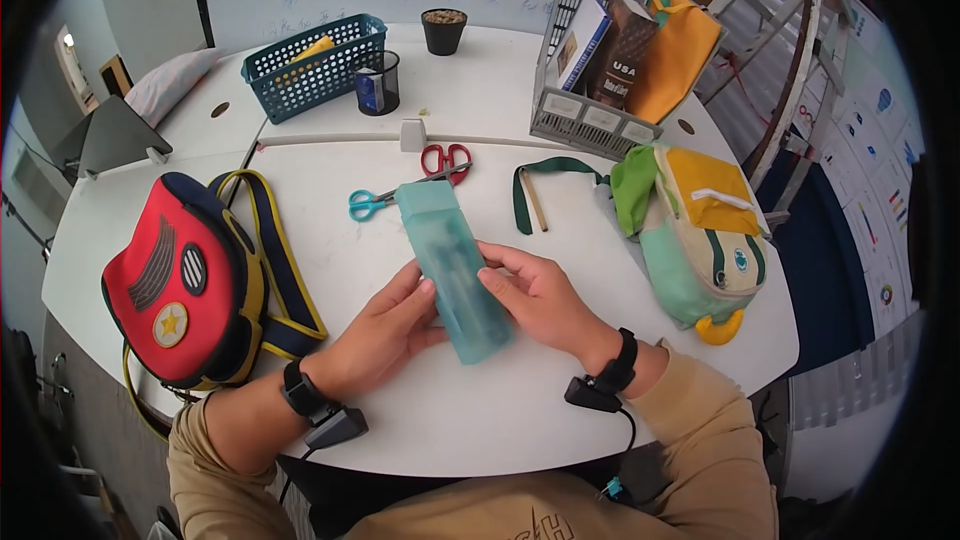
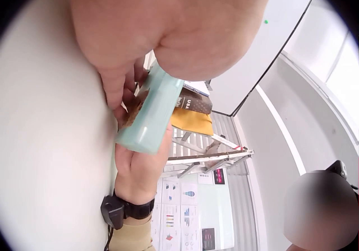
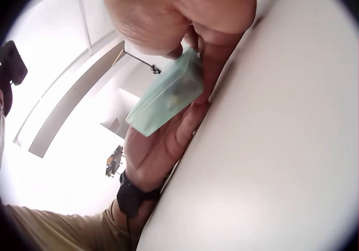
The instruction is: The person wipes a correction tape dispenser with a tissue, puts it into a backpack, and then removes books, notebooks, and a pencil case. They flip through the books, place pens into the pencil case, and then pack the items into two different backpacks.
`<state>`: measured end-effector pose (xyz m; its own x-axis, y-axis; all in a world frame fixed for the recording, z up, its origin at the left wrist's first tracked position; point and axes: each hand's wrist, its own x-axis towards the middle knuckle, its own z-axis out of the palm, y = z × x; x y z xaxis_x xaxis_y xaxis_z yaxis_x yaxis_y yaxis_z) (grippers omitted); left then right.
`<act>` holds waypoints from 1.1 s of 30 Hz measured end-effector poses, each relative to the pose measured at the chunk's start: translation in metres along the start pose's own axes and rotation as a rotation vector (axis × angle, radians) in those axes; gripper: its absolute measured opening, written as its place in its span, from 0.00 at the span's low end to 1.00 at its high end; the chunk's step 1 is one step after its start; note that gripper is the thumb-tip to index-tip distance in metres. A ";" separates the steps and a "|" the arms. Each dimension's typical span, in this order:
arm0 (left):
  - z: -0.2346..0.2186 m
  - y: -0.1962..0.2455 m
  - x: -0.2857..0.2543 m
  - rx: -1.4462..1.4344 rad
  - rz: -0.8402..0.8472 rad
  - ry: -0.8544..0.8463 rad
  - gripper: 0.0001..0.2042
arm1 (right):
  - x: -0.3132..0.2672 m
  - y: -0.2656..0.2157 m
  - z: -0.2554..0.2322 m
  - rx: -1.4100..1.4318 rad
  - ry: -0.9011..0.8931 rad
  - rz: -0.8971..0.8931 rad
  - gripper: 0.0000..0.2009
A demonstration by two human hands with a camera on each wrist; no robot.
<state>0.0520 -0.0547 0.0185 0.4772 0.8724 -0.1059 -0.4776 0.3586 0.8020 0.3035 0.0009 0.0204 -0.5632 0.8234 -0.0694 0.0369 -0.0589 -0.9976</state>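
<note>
A translucent teal pencil case (image 1: 452,270) is held between both hands above the white table, tilted, with dark shapes showing dimly inside. My left hand (image 1: 385,332) grips its left side, thumb on top and fingers reaching underneath. On the opposite side my right hand (image 1: 545,302) holds it with the thumb over the upper face. The right wrist view shows the teal case (image 3: 168,97) close over the tabletop, fingers beneath it. Just beyond its far end lie red-handled scissors (image 1: 458,162) and blue-handled scissors (image 1: 368,204).
A red backpack (image 1: 165,270) lies left, a green-and-cream backpack (image 1: 700,240) right, beside a dark green strap (image 1: 522,205). Farther back stand a teal basket (image 1: 290,85), a mesh pen holder (image 1: 378,85), a small pot (image 1: 443,35) and a grey crate (image 1: 565,125) with books and an orange pouch.
</note>
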 end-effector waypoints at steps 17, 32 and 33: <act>-0.017 -0.002 -0.003 1.125 0.748 0.576 0.72 | -0.014 -0.020 0.008 -0.801 0.012 -0.413 0.39; -0.016 0.011 -0.003 1.647 0.692 0.086 0.34 | -0.012 -0.011 0.004 -1.086 -0.035 -0.707 0.25; -0.016 0.011 -0.003 1.646 0.695 0.085 0.35 | -0.011 -0.011 0.003 -1.111 -0.035 -0.725 0.24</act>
<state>0.0340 -0.0480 0.0183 0.4683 0.7362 0.4887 0.6260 -0.6667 0.4045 0.3072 -0.0091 0.0320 -0.7619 0.4562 0.4598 0.3624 0.8886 -0.2812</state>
